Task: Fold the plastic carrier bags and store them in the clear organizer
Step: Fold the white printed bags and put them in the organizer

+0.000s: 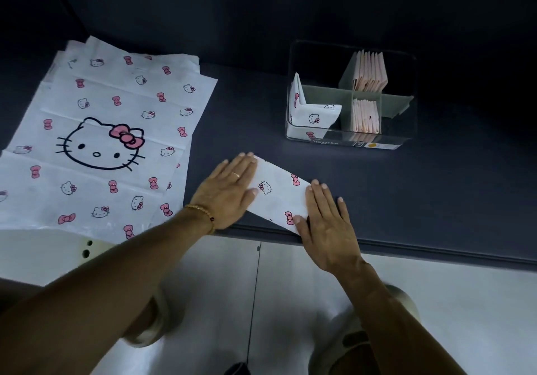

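Our left hand (229, 191) and right hand (325, 223) lie flat, fingers straight, pressing the folded white cat-print plastic bag (277, 193) at the dark bench (406, 188) edge, hiding both its ends. Left, a stack of unfolded cat-print bags (98, 142) runs out of view. The clear divided organizer (348, 139) behind holds one folded printed bag and pink folded bags; its label is hard to read.

Bare tabletop (247, 119) between bag stack (116, 130) and organizer (350, 142); passage open.

hands (279, 209) flat on folded bag (277, 193) | organizer (348, 139) beyond (part filled)
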`<state>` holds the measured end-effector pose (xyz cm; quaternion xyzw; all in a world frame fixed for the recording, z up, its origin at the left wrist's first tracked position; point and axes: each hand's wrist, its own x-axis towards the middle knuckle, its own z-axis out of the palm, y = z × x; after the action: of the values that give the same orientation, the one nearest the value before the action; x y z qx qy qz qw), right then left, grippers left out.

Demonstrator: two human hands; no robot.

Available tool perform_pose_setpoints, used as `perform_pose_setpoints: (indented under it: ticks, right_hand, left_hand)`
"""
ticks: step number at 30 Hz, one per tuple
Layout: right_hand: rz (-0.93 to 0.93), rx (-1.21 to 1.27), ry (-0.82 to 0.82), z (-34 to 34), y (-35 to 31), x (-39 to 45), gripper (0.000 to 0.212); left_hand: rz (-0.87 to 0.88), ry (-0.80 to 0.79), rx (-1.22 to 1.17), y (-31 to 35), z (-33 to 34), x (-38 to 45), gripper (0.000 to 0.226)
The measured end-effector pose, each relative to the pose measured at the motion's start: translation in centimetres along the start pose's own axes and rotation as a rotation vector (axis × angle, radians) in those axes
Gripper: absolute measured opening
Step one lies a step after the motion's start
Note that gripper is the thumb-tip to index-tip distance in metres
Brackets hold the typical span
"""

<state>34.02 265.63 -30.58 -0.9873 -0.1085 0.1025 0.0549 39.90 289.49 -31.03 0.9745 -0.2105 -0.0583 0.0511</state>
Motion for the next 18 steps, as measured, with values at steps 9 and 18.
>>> perform_pose_setpoints:
  ticks: [9,18]
  right_hand:
    - [-0.144,-0.097,0.125,-2.1,-2.8,-3.8,0.056]
    - [-0.328,-0.108,-0.039,-3.3,-4.0,-1.6,0.074]
  left_hand:
    - [-0.035,0.114,0.072,2.3,-3.8,-1.5,0.043]
    - [0.077,-0.065,0.125,3.4,-2.2,-7.1,0.079]
